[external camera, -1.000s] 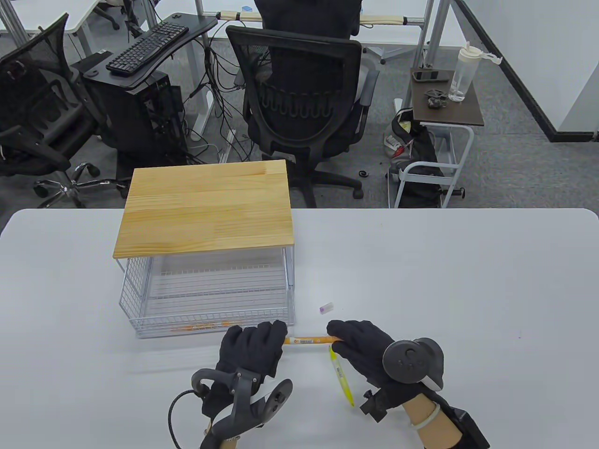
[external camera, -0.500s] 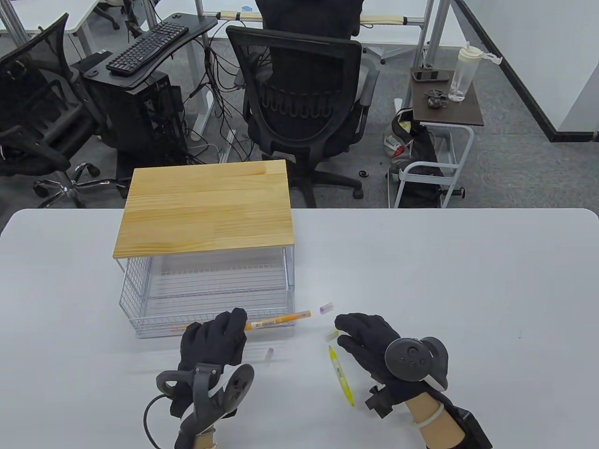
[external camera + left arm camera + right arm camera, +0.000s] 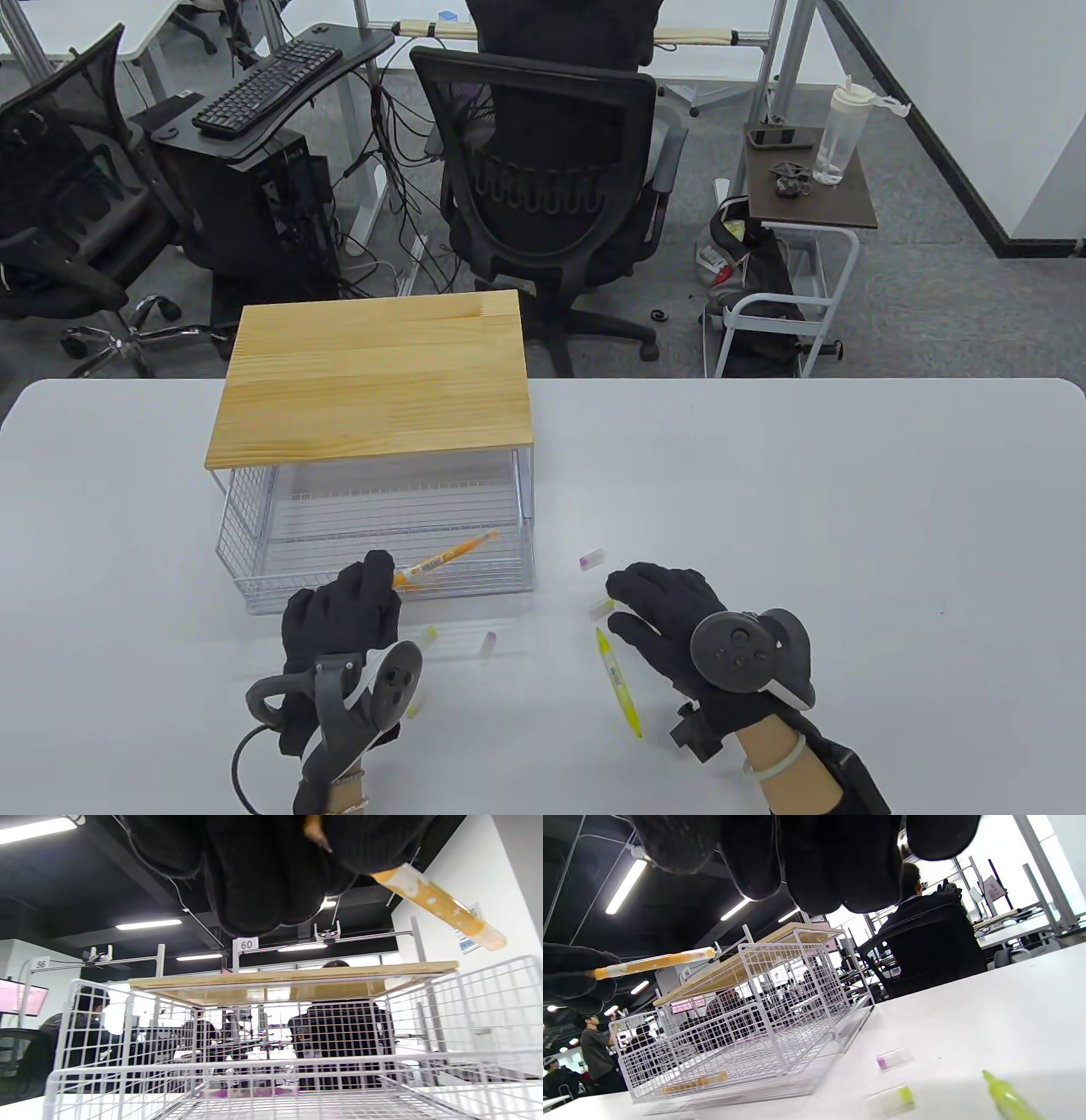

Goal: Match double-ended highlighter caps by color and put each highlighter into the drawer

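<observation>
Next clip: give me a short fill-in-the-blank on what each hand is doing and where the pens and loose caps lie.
1. The left hand holds the ______ highlighter above the wire drawer.
2. The yellow highlighter lies on the table beside the ______ hand.
3. The right hand's fingers rest by a loose ______ cap.
4. The small cap between the drawer and the right hand has a ______ end.

Missing words: orange; right; yellow; purple
</observation>
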`<state>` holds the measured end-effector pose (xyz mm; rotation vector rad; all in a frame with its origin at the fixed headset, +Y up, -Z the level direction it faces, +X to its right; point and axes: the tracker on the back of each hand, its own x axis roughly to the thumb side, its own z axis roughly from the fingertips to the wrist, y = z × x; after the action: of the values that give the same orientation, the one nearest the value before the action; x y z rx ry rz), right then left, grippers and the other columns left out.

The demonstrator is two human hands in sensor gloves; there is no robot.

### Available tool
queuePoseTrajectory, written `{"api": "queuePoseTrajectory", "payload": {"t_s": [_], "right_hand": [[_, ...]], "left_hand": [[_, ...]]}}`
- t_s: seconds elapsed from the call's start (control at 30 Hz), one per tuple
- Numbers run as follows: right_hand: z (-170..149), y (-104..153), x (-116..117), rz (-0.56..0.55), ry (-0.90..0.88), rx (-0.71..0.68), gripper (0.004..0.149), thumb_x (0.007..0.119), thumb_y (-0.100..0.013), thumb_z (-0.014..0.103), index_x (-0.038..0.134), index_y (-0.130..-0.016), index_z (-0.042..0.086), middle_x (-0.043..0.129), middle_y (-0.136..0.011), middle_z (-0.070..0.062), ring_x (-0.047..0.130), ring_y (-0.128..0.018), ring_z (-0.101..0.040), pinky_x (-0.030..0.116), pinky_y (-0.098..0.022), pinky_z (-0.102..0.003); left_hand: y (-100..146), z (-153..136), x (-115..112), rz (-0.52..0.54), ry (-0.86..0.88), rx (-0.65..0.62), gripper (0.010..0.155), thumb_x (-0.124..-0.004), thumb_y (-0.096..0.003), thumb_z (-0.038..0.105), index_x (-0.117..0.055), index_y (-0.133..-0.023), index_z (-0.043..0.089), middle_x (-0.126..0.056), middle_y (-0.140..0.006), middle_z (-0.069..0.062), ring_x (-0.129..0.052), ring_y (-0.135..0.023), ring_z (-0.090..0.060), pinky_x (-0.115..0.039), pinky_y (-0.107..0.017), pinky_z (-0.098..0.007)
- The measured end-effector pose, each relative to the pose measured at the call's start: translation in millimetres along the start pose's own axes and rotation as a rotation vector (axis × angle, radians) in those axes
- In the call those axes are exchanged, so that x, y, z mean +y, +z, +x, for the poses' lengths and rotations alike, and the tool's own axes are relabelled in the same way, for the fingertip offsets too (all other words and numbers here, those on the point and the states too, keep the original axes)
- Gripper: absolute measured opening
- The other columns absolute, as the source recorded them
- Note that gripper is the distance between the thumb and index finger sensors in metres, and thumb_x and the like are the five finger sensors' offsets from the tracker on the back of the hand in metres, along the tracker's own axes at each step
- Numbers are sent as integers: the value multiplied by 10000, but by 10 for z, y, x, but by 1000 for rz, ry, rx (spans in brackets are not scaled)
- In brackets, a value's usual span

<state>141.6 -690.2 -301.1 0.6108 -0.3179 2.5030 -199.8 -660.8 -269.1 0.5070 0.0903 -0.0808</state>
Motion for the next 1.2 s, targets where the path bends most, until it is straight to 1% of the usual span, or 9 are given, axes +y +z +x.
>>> {"api": "queuePoseTrajectory", "payload": {"t_s": [0.17, 0.33, 0.4, 0.47, 0.63, 0.8, 0.87, 1.0, 1.2], "right_hand": [[62, 53, -119, -46, 16, -37, 507, 675, -607, 470, 696, -1054, 232, 765, -1080, -124, 795, -890, -446, 533, -700, -674], [22, 75, -247, -81, -22, -28, 509, 673, -609, 472, 693, -1057, 231, 760, -1083, -124, 790, -893, -448, 528, -701, -675], [8, 74, -272, -90, -36, -31, 510, 672, -610, 475, 690, -1058, 233, 758, -1085, -121, 789, -895, -447, 526, -704, -675], [-25, 66, -276, -87, -49, -24, 513, 670, -611, 477, 686, -1061, 234, 755, -1088, -119, 785, -900, -444, 523, -708, -673], [-143, 12, -173, -49, -58, 27, 512, 670, -614, 477, 679, -1064, 234, 743, -1094, -121, 771, -907, -449, 510, -712, -674], [-181, -20, -22, 9, 1, 65, 516, 671, -611, 478, 682, -1063, 230, 746, -1091, -125, 773, -902, -453, 509, -710, -675], [-178, -24, 45, 29, 46, 75, 517, 674, -609, 479, 684, -1062, 229, 751, -1088, -121, 777, -901, -450, 513, -709, -676], [-179, -25, 123, 63, 115, 101, 520, 681, -604, 478, 690, -1058, 225, 756, -1086, -127, 780, -898, -457, 513, -705, -679], [-282, -30, 96, 74, 203, 165, 536, 688, -594, 491, 693, -1059, 226, 760, -1087, -130, 770, -913, -465, 502, -705, -688]], "left_hand": [[-188, 177, -122, -37, -29, 48, 485, -694, -517, 380, -759, -987, 275, -909, -932, -12, -980, -742, -222, -690, -681, -536], [-502, 324, -400, -176, -128, 76, 485, -689, -517, 390, -757, -988, 301, -888, -973, -11, -960, -794, -243, -661, -706, -548], [-595, 338, -530, -238, -156, 116, 516, -664, -522, 405, -718, -1028, 321, -818, -1074, -95, -899, -895, -334, -604, -728, -596], [-624, 313, -584, -325, -197, 157, 648, -650, -511, 456, -553, -1123, 265, -708, -1141, -180, -821, -952, -413, -569, -732, -625], [-338, 160, -456, -172, -69, 54, 658, -636, -514, 473, -562, -1122, 233, -732, -1121, -187, -840, -924, -426, -593, -703, -636], [13, -94, -434, -128, -80, 4, 636, -632, -517, 474, -593, -1103, 231, -747, -1106, -157, -833, -926, -413, -590, -700, -645], [91, -217, -447, -141, -105, -6, 625, -631, -516, 473, -604, -1093, 236, -757, -1098, -142, -837, -923, -401, -596, -697, -642], [171, -389, -422, -165, -58, 19, 621, -630, -518, 469, -613, -1090, 227, -757, -1095, -146, -835, -924, -402, -596, -695, -643], [220, -458, -451, -189, -71, 24, 608, -629, -519, 466, -638, -1078, 227, -772, -1085, -135, -841, -921, -393, -598, -694, -644]]}}
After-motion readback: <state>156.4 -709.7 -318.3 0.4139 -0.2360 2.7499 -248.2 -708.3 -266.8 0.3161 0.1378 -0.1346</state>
